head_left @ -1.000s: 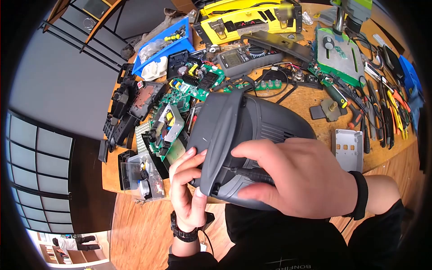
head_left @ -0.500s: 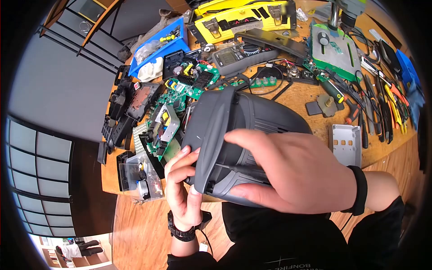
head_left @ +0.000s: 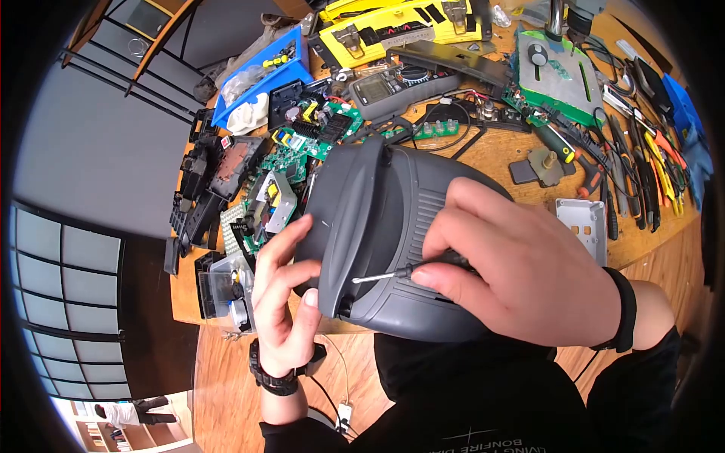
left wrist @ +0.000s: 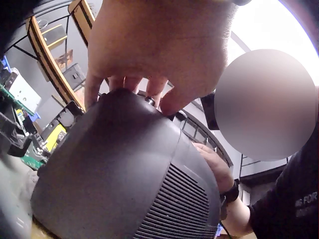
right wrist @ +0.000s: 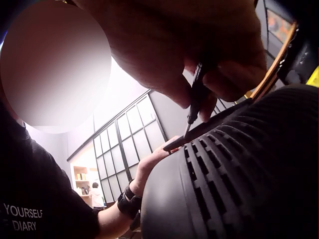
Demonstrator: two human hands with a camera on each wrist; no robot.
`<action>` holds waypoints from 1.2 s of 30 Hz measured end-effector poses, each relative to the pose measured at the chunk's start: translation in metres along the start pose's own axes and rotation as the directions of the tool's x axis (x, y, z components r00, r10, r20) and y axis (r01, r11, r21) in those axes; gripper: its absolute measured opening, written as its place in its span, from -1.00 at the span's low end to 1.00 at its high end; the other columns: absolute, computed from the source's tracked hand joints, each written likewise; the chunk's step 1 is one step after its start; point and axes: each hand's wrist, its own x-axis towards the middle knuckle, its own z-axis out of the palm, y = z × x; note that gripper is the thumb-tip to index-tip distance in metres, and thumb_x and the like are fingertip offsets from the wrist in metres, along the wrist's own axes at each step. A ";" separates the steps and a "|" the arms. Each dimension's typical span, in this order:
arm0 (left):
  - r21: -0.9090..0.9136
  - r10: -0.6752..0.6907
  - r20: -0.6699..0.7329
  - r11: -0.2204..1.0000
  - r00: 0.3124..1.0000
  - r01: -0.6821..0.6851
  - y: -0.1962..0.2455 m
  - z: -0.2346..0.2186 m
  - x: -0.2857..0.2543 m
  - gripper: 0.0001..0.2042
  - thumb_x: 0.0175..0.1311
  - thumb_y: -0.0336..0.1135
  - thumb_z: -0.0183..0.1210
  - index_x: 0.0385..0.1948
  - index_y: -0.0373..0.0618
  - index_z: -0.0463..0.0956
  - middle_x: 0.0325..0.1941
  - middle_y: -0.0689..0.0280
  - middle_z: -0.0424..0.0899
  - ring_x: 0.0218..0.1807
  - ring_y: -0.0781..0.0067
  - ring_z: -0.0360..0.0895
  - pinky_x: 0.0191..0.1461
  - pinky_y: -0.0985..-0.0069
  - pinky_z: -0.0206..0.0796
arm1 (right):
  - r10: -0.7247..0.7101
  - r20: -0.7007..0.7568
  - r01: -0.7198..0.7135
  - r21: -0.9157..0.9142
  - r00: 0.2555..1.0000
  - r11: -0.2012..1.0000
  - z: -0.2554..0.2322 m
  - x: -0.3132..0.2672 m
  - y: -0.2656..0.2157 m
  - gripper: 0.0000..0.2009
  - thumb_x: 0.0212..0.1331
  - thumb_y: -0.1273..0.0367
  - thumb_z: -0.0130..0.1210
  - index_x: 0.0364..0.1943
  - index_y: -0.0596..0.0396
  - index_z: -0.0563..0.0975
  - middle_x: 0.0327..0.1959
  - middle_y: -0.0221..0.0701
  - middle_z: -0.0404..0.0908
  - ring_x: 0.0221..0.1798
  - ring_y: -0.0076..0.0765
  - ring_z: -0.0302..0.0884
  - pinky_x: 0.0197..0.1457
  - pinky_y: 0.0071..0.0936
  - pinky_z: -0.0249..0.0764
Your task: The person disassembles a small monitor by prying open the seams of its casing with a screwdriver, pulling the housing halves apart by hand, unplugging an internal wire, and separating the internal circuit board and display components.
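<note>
A dark grey plastic housing (head_left: 445,170) with a long raised handle (head_left: 353,219) and vent slots is tilted at the table's near edge. My right hand (head_left: 521,279) holds a slim screwdriver (head_left: 377,278) with a dark grip, thumb and fingers pinching it above the vented side. Its bare metal shaft points left, the tip close to the lower end of the handle. At the housing's left end, my left hand (head_left: 283,302) grips the edge, thumb near the handle's end and fingers spread along the side. The left wrist view shows these fingers (left wrist: 132,83) reaching over the housing's narrow end.
Green circuit boards (head_left: 332,124) and black plastic parts (head_left: 226,166) crowd the left of the table. Behind the housing lie a multimeter (head_left: 393,90) and a yellow case (head_left: 400,34). Pliers and screwdrivers (head_left: 649,166) line the right side, beside a grey box (head_left: 583,219).
My right hand has drawn back from the handle, and the screwdriver's bright shaft has come into sight. The left hand's fingers have spread and shifted slightly left on the housing.
</note>
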 end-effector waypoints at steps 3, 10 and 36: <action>-0.021 -0.017 0.062 1.000 0.998 0.018 -0.001 -0.004 0.007 -0.65 0.34 -0.12 0.00 -0.11 -0.26 0.50 0.34 -0.15 0.36 0.37 -0.13 0.29 0.42 0.03 0.03 | 0.024 0.109 -0.013 -0.099 0.994 0.995 -0.007 -0.002 -0.009 -0.85 0.17 0.30 0.24 -0.38 0.05 0.53 -0.48 -0.40 0.48 -0.52 -0.17 0.49 -0.46 -0.36 0.37; -0.019 -0.091 0.054 0.996 0.994 0.092 0.024 0.001 0.008 -0.50 0.11 0.00 0.18 -0.04 -0.21 0.40 0.33 -0.11 0.38 0.41 -0.20 0.24 0.44 -0.02 0.01 | -0.028 0.073 0.032 -0.046 0.997 0.998 -0.002 -0.008 -0.007 -0.82 0.16 0.34 0.22 -0.32 0.10 0.47 -0.40 -0.34 0.57 -0.45 -0.10 0.55 -0.40 -0.29 0.41; 0.006 -0.021 0.046 1.000 0.999 0.021 0.004 0.008 0.000 -0.55 -0.07 -0.20 0.19 -0.10 -0.18 0.42 0.38 -0.15 0.33 0.45 -0.21 0.17 0.48 -0.06 -0.10 | -0.054 0.102 0.056 -0.021 0.993 0.998 0.011 -0.009 -0.011 -0.77 0.10 0.43 0.20 -0.22 0.14 0.41 -0.44 -0.27 0.56 -0.45 -0.04 0.56 -0.38 -0.26 0.45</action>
